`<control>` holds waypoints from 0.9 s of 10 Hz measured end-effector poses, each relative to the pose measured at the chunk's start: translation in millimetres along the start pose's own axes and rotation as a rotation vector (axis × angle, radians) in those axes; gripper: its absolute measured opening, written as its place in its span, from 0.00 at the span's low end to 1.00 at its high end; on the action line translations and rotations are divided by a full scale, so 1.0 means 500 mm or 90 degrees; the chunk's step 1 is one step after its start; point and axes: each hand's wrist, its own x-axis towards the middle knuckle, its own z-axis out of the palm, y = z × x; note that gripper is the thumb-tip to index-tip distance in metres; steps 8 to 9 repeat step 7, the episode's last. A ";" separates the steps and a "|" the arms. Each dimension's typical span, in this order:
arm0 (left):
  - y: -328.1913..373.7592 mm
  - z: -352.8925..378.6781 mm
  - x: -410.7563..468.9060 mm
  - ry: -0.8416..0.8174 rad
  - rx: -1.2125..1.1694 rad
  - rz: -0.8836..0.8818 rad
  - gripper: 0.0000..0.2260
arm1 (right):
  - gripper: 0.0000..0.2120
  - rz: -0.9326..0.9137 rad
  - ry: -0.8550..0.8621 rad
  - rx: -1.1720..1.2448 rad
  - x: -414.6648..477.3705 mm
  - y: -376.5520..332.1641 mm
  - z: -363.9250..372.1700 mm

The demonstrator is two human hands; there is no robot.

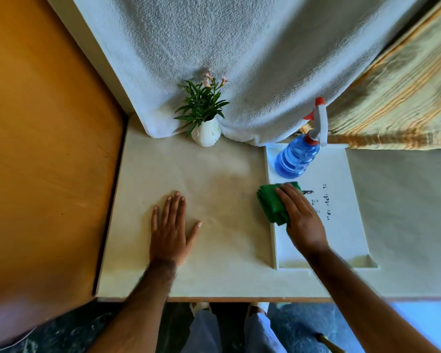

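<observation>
My right hand (299,215) lies on a folded green cloth (270,203), fingers straight across its top, thumb at its near edge. The cloth sits on the left rim of a white tray (341,225). Dark smudged marks (321,200) show on the tray just right of my hand. A blue spray bottle (297,157) with a white and red trigger head stands at the tray's far end. My left hand (172,228) rests flat on the cream table top (214,174), fingers spread, holding nothing.
A small white vase with a green plant (205,115) stands at the table's back edge against a hanging white towel (214,47). A wooden panel (41,149) borders the left side. Striped fabric (397,98) hangs at back right. My legs show below the front edge.
</observation>
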 end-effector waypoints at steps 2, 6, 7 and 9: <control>0.001 0.004 -0.004 0.027 -0.006 0.006 0.35 | 0.37 0.082 -0.062 -0.058 -0.100 0.057 -0.006; 0.007 -0.010 0.001 -0.086 0.006 0.003 0.42 | 0.48 0.074 -0.261 -0.146 -0.127 0.061 0.007; 0.015 -0.048 0.014 -0.115 -0.006 -0.002 0.45 | 0.50 0.051 -0.219 -0.141 -0.093 0.028 -0.032; 0.015 -0.048 0.014 -0.115 -0.006 -0.002 0.45 | 0.50 0.051 -0.219 -0.141 -0.093 0.028 -0.032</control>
